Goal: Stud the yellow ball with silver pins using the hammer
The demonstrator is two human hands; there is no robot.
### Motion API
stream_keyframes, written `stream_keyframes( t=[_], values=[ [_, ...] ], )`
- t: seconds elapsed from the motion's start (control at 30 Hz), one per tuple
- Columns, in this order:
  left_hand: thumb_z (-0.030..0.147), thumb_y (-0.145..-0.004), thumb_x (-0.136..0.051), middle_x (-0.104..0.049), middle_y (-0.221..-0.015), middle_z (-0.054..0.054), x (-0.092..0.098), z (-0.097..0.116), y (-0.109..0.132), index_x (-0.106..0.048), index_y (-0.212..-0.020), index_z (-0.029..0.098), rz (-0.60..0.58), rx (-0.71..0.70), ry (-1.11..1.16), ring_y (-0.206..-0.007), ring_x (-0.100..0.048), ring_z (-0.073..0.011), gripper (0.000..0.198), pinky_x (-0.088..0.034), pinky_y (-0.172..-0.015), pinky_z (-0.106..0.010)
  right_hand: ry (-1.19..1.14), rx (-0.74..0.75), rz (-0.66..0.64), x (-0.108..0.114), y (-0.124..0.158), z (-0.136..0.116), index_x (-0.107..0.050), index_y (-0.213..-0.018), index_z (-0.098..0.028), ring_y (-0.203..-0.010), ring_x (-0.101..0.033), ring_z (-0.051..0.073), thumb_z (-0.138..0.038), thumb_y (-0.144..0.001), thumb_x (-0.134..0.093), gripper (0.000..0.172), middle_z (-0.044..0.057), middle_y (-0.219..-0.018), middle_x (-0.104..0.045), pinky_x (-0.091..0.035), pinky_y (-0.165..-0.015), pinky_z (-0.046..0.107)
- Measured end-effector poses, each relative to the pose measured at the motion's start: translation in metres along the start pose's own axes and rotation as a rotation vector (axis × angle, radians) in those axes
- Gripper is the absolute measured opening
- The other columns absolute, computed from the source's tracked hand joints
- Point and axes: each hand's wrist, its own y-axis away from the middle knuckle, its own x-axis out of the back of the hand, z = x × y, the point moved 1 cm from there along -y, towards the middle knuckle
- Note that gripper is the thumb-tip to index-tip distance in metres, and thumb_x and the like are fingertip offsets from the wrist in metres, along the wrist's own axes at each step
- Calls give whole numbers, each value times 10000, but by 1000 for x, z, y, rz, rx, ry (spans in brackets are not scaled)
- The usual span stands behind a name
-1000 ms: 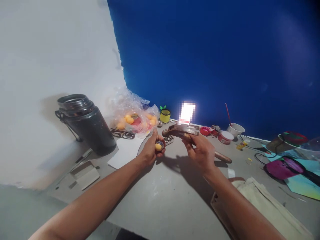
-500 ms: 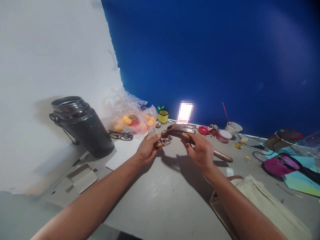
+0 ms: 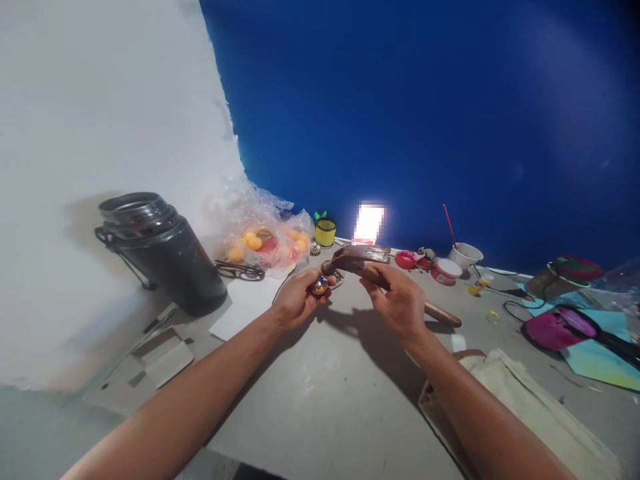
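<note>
My left hand [image 3: 295, 300] is closed around a shiny metal ball [image 3: 320, 285], which shows at the fingertips. My right hand [image 3: 400, 300] grips the wooden handle of a claw hammer [image 3: 357, 257] at its upper part, with the handle's end sticking out to the right. The rusty head lies sideways, its striking face close above the ball; whether they touch I cannot tell. Just behind the left fingers, a small dish [image 3: 339, 282] with shiny bits is partly hidden.
On the left stand a dark flask [image 3: 165, 257] without a lid, glasses [image 3: 240, 270], white paper [image 3: 237, 310] and an opened small box [image 3: 163, 357]. A plastic bag with orange balls [image 3: 267, 243] lies behind. Rightward are a paper cup [image 3: 465, 256], a pink pouch [image 3: 560, 328] and a cloth bag [image 3: 525, 407].
My left hand has turned slightly, so more of the metal ball shows. The hammer and my right hand have barely moved, and the view has shifted a little.
</note>
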Motion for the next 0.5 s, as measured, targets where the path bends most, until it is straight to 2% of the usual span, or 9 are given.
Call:
stream_keyframes(
  t=[0.17, 0.3, 0.37, 0.5],
  values=[
    [188, -973, -531, -697, -809, -98, 2, -1, -2, -669, -932, 116, 32, 64, 40, -612, -605, -113, 162, -489, -534, -195, -24, -56, -32, 2, -2, -1, -764, -1072, -246, -836, -718, 233, -315, -915, -673, 193, 30, -945, -798, -486, -756, 327],
    [328, -1017, -484, -704, -798, -114, 3, -1, -4, -654, -898, 129, 105, 99, 64, -581, -590, -132, 287, -458, -491, -215, -23, -62, -40, 3, -1, -4, -764, -1079, -246, -830, -713, 230, -309, -920, -665, 198, 35, -938, -799, -481, -753, 323],
    [355, -1008, -483, -713, -790, -112, 2, -2, -4, -671, -899, 130, 138, 42, -14, -575, -576, -131, 314, -427, -479, -210, -14, -55, -60, 2, 0, -7, -765, -1082, -247, -842, -713, 232, -299, -921, -662, 199, 45, -961, -800, -480, -755, 321],
    [317, -939, -523, -728, -759, -82, 4, -2, 0, -722, -1007, 157, 263, -143, -345, -656, -620, -161, 263, -421, -516, -214, 46, -22, -164, 1, 2, -11, -768, -1093, -265, -839, -709, 237, -261, -888, -683, 222, 45, -975, -801, -464, -726, 318]
  ],
)
